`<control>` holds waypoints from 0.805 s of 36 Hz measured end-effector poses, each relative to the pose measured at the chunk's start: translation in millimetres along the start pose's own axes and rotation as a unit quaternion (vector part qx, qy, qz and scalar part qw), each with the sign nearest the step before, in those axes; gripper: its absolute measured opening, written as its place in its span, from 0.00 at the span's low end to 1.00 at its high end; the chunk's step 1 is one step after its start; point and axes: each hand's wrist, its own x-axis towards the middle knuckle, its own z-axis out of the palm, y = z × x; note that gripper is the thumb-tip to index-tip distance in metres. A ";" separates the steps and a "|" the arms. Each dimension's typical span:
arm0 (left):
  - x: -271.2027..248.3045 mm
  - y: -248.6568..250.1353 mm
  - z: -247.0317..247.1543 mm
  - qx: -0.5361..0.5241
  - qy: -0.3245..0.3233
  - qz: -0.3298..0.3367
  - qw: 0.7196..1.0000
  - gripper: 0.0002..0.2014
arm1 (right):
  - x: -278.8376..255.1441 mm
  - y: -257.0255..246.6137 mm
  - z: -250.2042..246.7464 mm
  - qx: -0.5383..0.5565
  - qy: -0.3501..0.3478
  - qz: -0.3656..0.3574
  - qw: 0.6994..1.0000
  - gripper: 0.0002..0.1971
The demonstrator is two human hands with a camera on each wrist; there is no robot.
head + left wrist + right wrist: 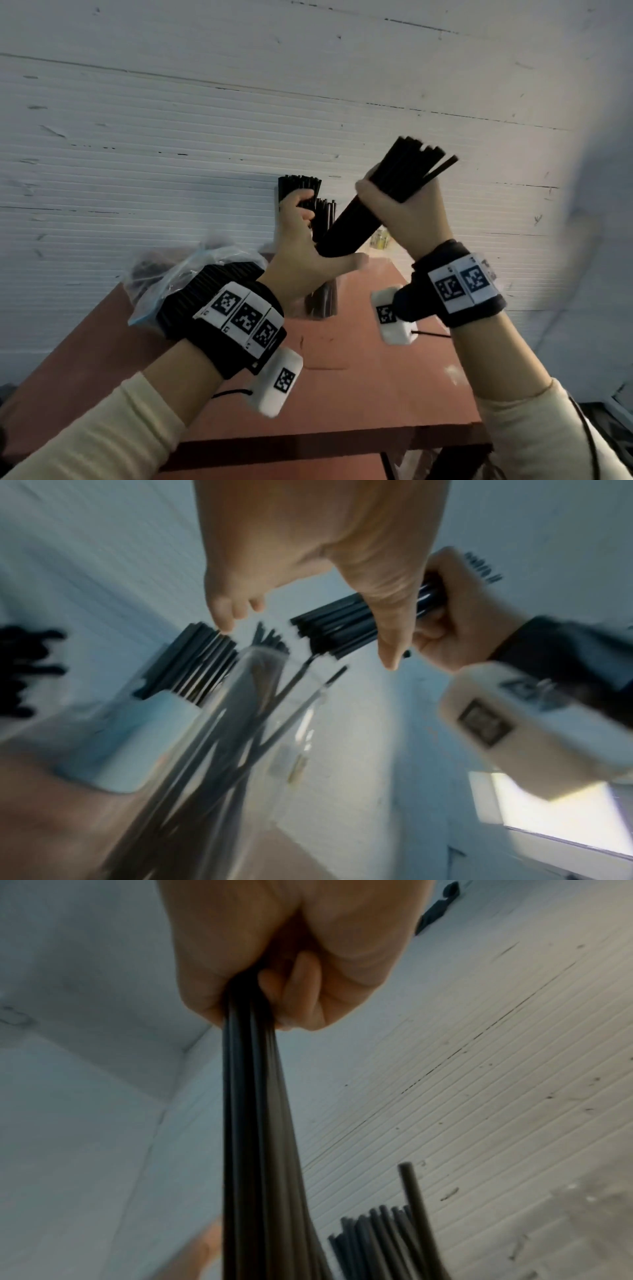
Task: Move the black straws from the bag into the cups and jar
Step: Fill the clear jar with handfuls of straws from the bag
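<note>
Your left hand (pixel 301 260) covers most of the clear glass jar (pixel 322 298) in the head view, so you see only its lower wall; the white cup (pixel 130 739) behind it is almost wholly hidden there. The left wrist view is smeared by motion: the jar's rim and the thin black straws (pixel 219 723) inside blur into streaks. At 9 o'clock a dark shape (pixel 24 672) is too blurred to identify. The clear plastic bag (pixel 191 274) is partly hidden behind your left wristband. In the right wrist view, the bundle of black straws (pixel 260 1150) runs off the bottom edge.
</note>
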 end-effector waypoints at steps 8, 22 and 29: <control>31.5 -35.5 8.9 0.003 -0.080 -0.159 0.984 0.68 | 55.4 30.0 -12.2 -0.040 0.051 0.047 0.997 0.17; 35.1 -51.8 11.3 0.100 -0.076 -0.167 0.978 0.45 | 59.3 79.0 2.9 -0.183 -0.155 0.113 0.964 0.15; 33.6 -51.0 10.7 0.084 -0.074 -0.169 0.979 0.42 | 43.4 85.4 9.0 -0.267 -0.184 0.118 0.939 0.26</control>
